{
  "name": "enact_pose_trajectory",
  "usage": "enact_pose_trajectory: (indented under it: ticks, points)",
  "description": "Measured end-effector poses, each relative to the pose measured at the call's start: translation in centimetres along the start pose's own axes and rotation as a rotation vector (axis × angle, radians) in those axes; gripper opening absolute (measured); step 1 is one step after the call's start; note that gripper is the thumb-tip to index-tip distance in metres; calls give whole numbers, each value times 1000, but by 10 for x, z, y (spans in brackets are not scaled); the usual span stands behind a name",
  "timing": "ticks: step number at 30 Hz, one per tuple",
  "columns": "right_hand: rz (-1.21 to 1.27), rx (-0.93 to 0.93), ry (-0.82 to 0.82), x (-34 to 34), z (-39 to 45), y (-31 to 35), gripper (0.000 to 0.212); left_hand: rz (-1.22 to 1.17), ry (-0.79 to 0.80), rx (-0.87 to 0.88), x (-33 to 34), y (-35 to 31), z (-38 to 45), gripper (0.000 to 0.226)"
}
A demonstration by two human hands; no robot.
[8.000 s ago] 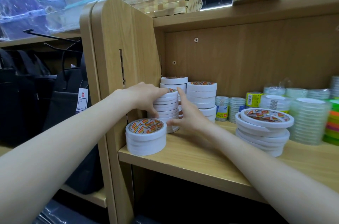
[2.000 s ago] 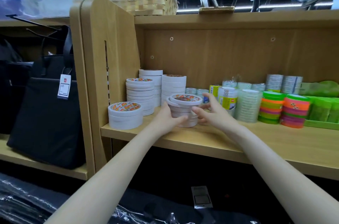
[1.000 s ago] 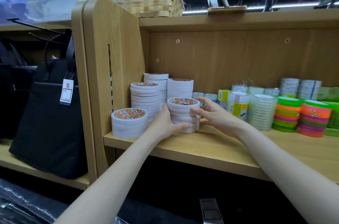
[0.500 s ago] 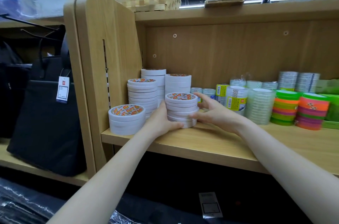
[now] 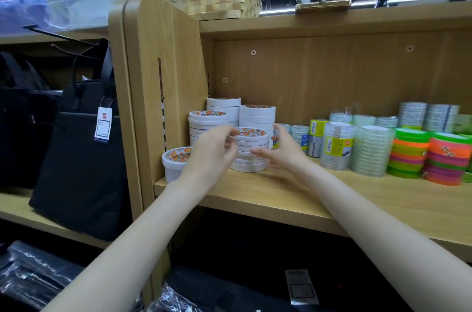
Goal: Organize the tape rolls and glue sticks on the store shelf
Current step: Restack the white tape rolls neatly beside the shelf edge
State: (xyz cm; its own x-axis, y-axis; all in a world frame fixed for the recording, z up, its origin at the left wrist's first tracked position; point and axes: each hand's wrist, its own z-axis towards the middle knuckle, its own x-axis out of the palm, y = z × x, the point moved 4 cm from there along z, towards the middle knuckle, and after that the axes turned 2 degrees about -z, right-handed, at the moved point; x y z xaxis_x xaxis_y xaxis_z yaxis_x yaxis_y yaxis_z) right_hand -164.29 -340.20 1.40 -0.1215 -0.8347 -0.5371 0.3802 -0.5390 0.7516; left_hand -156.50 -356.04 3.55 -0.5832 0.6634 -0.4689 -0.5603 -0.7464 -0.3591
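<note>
Front and centre on the shelf (image 5: 293, 196): short stack of white tape rolls (image 5: 251, 150), standing just ahead of the taller white stacks (image 5: 231, 117) in the back left corner. Left hand (image 5: 213, 150) curled against its left side, right hand (image 5: 282, 149) cupped on the right, fingertips at mid-height; both blurred, so cannot tell whether gripping or merely squaring up. Looks like mid-task. White stacks mostly gathered at left; lone wide roll (image 5: 176, 161) near the front edge not yet lined up. Further right, clear tape stacks (image 5: 371, 149) and neon stacks (image 5: 429, 157) in rows, apparently tidy already. Glue sticks: none clearly identifiable, so likely still to do.
</note>
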Motion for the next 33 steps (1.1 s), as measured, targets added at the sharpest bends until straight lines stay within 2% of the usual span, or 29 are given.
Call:
enact_pose_trajectory:
  ticks: [3, 7, 10, 13, 16, 22, 24, 29, 31, 33]
  points:
    - [-87, -54, -27, 0, 0, 8, 80, 144, 23, 62, -21, 4, -3, 26]
    - [-213, -143, -39, -5, 2, 18, 79, 247, 306, -98, -40, 34, -18, 36]
    - [-315, -338, -86, -6, 8, 48, 58, 415, 498, -74, -40, 44, -28, 30]
    - [-439, -476, 44, 10, 20, 81, 40, 496, 566, -44, -38, 47, -26, 29]
    - [-534, -473, 167, 26, 36, 100, 33, 518, 664, -91, -35, 50, -21, 40]
    - [-596, -481, 233, 32, 52, 114, 23, 537, 717, -82, -34, 55, -20, 36]
    - [-562, -508, 194, 27, 51, 117, 20, 527, 709, -89, -34, 56, -19, 31]
    - [-512, -507, 82, -8, 42, 118, 23, 513, 729, -120, -34, 55, -18, 38]
    - [-491, -499, 42, -27, 37, 112, 21, 402, 711, -165, -36, 50, -13, 42]
    - [-459, -477, 27, -39, 32, 103, 18, 176, 558, -219, -41, 45, -2, 43]
